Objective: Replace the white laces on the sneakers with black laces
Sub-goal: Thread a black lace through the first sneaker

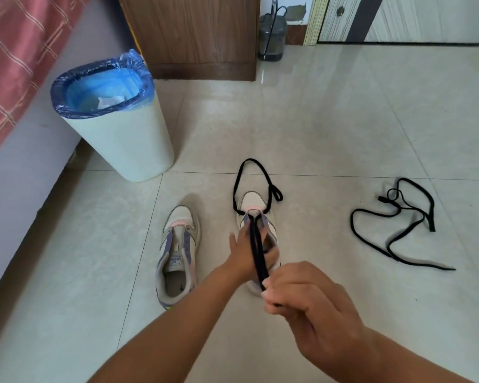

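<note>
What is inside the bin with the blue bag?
Inside the bin, on the blue bag, lies one crumpled white paper. The bottom below it is hidden by the near rim.

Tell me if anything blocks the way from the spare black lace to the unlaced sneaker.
Yes: the other sneaker, pressed by the left hand, lies between the spare lace and the unlaced sneaker.
</note>
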`<state>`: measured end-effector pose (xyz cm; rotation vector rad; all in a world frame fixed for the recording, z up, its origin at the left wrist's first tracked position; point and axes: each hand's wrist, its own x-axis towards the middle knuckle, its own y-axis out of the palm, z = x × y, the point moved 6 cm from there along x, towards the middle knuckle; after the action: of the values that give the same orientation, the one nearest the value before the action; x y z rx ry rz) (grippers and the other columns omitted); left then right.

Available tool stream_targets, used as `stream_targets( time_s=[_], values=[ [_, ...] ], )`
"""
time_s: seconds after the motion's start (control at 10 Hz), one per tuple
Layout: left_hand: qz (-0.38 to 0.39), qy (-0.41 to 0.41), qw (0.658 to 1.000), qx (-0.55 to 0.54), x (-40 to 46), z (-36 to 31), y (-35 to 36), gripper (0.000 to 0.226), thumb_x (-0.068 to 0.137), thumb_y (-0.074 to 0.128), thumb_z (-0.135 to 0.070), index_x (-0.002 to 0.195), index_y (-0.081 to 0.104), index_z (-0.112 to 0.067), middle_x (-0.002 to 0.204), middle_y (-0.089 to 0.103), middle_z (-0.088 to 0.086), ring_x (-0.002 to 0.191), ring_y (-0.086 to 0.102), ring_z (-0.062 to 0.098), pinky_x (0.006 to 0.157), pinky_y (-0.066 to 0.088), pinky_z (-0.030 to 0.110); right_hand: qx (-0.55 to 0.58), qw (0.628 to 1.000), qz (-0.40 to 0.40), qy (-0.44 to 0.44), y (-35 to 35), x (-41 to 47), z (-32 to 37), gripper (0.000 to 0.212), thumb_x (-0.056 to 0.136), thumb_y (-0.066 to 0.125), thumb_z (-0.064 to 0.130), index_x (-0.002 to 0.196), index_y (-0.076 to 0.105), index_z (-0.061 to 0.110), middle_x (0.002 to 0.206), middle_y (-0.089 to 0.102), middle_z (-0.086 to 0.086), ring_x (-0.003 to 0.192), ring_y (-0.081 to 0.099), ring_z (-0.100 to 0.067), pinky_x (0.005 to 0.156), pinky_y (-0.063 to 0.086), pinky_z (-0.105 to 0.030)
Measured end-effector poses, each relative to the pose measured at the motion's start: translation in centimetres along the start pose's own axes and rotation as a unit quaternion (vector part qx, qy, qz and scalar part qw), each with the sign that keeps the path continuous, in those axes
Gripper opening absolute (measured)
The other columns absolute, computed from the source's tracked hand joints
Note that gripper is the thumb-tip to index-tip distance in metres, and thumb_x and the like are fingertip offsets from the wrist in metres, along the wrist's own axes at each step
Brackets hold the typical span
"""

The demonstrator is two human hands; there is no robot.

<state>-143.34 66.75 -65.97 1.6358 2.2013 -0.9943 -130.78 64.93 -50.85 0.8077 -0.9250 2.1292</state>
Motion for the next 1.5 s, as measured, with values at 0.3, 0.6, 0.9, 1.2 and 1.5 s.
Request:
stream_targets(
  time_s=[0.3,0.6,0.9,1.2,1.5],
  values=[
    [0.136,-0.225,0.822,-0.505,-4.2,0.4,0.2,0.054,0.099,0.029,-0.04,0.097,0.054,0.008,0.079,0.061,0.018,0.069,0.06,0.026,0.06,0.057,0.033,0.016,0.991,0.129,-0.002,2.1,-1.9,0.8,0.011,0.098,0.048,0.018,0.102,0.058,0.014,0.088,0.067,-0.006,0.082,0.066,-0.015,0.068,0.056,-0.027],
    [0.063,-0.147,0.899,-0.407,-6.7,-1.5,-0.9,0.032,0.104,0.031,-0.023,0.085,0.052,-0.007,0.049,0.041,-0.001,0.036,0.036,0.011,0.041,0.041,0.019,0.145,0.802,-0.104,0.57,0.8,-9.5,-10.9,0.03,0.098,0.04,0.04,0.106,0.062,0.021,0.1,0.066,-0.006,0.088,0.065,-0.021,0.084,0.053,-0.037],
    [0.254,-0.101,0.946,-0.172,-12.2,-0.6,3.5,0.037,0.103,0.032,-0.027,0.09,0.056,-0.002,0.08,0.067,0.013,0.068,0.066,0.022,0.069,0.053,0.027,0.432,0.436,-0.052,0.788,9.5,-6.5,-17.7,0.04,0.101,0.04,0.03,0.087,0.057,-0.003,0.065,0.066,-0.013,0.051,0.065,-0.021,0.047,0.055,-0.024],
    [-0.02,-0.05,0.955,0.292,0.9,-0.2,-2.2,0.072,0.093,0.049,-0.032,0.147,0.01,-0.005,0.154,0.009,0.021,0.142,0.017,0.031,0.111,0.023,0.039,0.297,0.569,0.044,0.766,8.1,-7.1,-17.4,0.029,0.101,0.038,0.023,0.078,0.051,0.012,0.053,0.041,0.0,0.039,0.03,-0.008,0.036,0.024,-0.018],
    [-0.109,-0.057,0.983,-0.138,5.0,4.8,3.5,0.123,0.052,0.043,-0.081,0.151,0.016,-0.013,0.157,0.016,0.014,0.143,0.019,0.032,0.115,0.021,0.043,0.219,0.657,0.055,0.72,6.7,-5.9,-17.2,0.031,0.101,0.037,0.024,0.076,0.05,0.01,0.052,0.046,-0.004,0.039,0.032,-0.011,0.038,0.027,-0.02]
  ],
)
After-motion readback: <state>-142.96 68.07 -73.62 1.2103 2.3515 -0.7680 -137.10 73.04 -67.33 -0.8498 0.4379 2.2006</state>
